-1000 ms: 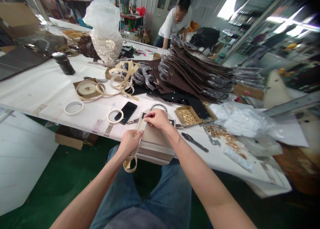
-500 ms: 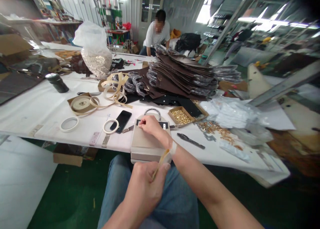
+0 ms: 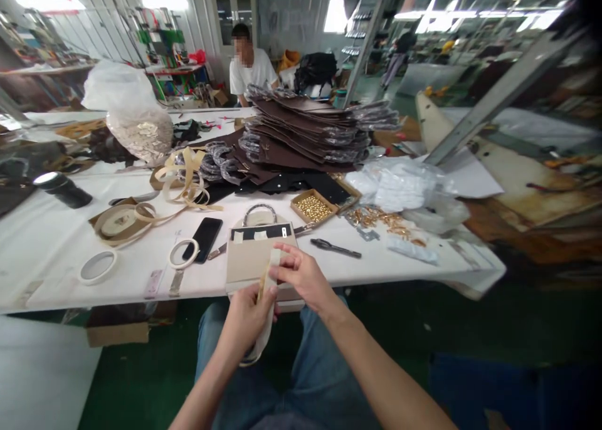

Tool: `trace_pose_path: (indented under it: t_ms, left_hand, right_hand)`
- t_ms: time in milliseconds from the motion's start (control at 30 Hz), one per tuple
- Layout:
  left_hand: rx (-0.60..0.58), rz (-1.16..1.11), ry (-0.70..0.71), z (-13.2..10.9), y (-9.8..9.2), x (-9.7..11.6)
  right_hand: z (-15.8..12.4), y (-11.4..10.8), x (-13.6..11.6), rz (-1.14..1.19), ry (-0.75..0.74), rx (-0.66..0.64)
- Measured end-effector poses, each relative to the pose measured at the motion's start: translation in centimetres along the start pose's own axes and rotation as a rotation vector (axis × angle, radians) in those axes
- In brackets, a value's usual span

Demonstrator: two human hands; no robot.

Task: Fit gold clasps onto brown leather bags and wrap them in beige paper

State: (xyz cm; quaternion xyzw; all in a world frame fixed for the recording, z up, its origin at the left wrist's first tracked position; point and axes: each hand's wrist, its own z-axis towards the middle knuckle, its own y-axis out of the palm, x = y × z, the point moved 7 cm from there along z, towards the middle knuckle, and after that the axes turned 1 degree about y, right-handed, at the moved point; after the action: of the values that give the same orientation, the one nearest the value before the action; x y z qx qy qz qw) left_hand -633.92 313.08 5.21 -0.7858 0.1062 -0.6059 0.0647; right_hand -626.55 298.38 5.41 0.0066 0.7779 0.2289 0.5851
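Above my lap, my left hand [image 3: 248,320] is closed around a roll of pale masking tape [image 3: 264,345]; most of the roll is hidden behind the fingers. My right hand [image 3: 305,276] pinches the tape's upper end, which stands up between both hands. Just behind them, at the table edge, is a beige handbag [image 3: 244,266] with a looped, plastic-wrapped handle [image 3: 260,208]. Its dark upper strip [image 3: 273,232] carries two small pieces of tape [image 3: 239,236] and a white label-like mark.
On the white table [image 3: 141,304] lie a phone [image 3: 207,239], two tape rolls [image 3: 98,267], a black pen-like tool [image 3: 335,248] and a box of gold studs [image 3: 312,208]. Brown bag panels [image 3: 305,129] are stacked behind. A person [image 3: 254,73] is across the table.
My right hand has left the bag's dark strip and come back to the tape at my left hand. Two tape pieces on the strip now show. The view has swung right.
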Motion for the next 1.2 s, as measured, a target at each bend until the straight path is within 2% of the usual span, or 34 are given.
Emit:
trace_pose_path:
  t_ms: [67, 133, 200, 300, 433, 533, 600, 667, 767, 900, 1033, 1200]
  left_hand:
    - [-0.011, 0.002, 0.083, 0.8, 0.6, 0.8]
    - [0.011, -0.098, 0.121, 1.6, 0.7, 1.1]
    - [-0.035, -0.201, 0.083, 2.3, 1.5, 0.8]
    - [-0.132, -0.214, -0.007, 3.4, 3.0, -0.1]
    - [-0.084, -0.216, -0.079, 4.5, 3.6, -0.2]
    - [-0.046, -0.223, -0.090, 4.9, 3.7, 0.4]
    - [-0.039, -0.221, -0.109, 5.0, 3.7, 0.8]
    - [-0.040, -0.212, -0.135, 5.2, 3.8, 1.1]
    - [-0.053, -0.201, -0.144, 6.1, 4.2, 1.5]
    - [-0.032, -0.171, -0.111, 9.1, 4.9, 2.1]
    - [-0.018, -0.211, -0.142, 12.0, 5.8, 1.7]
    - [-0.041, -0.250, -0.243, 12.9, 6.3, 0.1]
  right_hand:
    - [0.1, -0.9, 0.3, -0.045, 0.015, 0.014]
    - [0.3, -1.6, 0.8, -0.074, 0.046, 0.000]
    - [0.6, -2.3, 1.1, -0.106, 0.054, 0.015]
    - [1.3, -3.5, 1.1, -0.230, 0.037, 0.053]
    - [2.6, -5.8, -1.0, -0.488, -0.084, 0.138]
    - [3.3, -6.9, -2.3, -0.521, -0.058, 0.108]
    - [3.5, -6.9, -2.8, -0.528, -0.025, 0.049]
    - [3.6, -6.9, -3.7, -0.600, -0.079, 0.048]
    - [3.9, -6.9, -5.6, -0.789, -0.288, 0.184]
    - [5.9, -6.5, -7.0, -1.068, -0.507, 0.320]
    - [8.9, -6.8, -6.9, -1.191, -0.533, 0.298]
    - [10.0, -6.9, -6.2, -1.192, -0.555, 0.232]
